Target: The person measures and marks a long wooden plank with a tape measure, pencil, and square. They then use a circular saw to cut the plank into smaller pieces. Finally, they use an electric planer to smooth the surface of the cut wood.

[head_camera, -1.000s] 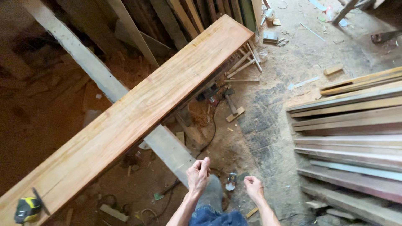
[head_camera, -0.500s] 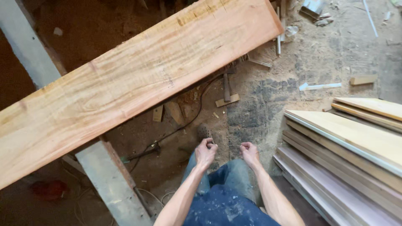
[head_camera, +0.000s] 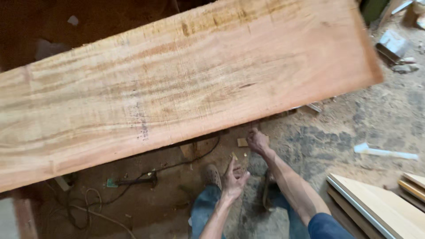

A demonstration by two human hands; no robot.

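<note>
Small pale wood offcut (head_camera: pixel 242 142) lies on the floor (head_camera: pixel 336 132) just left of the right hand (head_camera: pixel 258 140), w/ a smaller yellowish chip (head_camera: pixel 233 156) a bit nearer the left hand (head_camera: pixel 233 178). Right hand reaches down to the floor by the offcut, fingers curled; can't tell if it actually grips anything, fingertips partly hidden under the plank edge. Left hand hangs lower, palm up, fingers loosely spread, holding nothing.

Above & across both hands: a wide, long plank (head_camera: pixel 177 93), reddish-tan, wavy grain w/ darker streaks, a faint dotted grey mark mid-left, square-cut end at upper right. Its left end runs out of frame.

Below the hands: blue jeans legs & worn shoes (head_camera: pixel 213 175); the right shoe mostly hidden behind the right forearm.

Left of the left hand: thin black cable (head_camera: pixel 177 164) snaking over dusty dirt, leading to a dark tool w/ a green bit (head_camera: pixel 133 180); hard to make out what kind.

Right of the right hand: grey, sawdust-covered floor, a flat pale strip (head_camera: pixel 385 152), & a stack of light boards (head_camera: pixel 380 208) cut off at the corner. Far upper right, blurry scrap.
</note>
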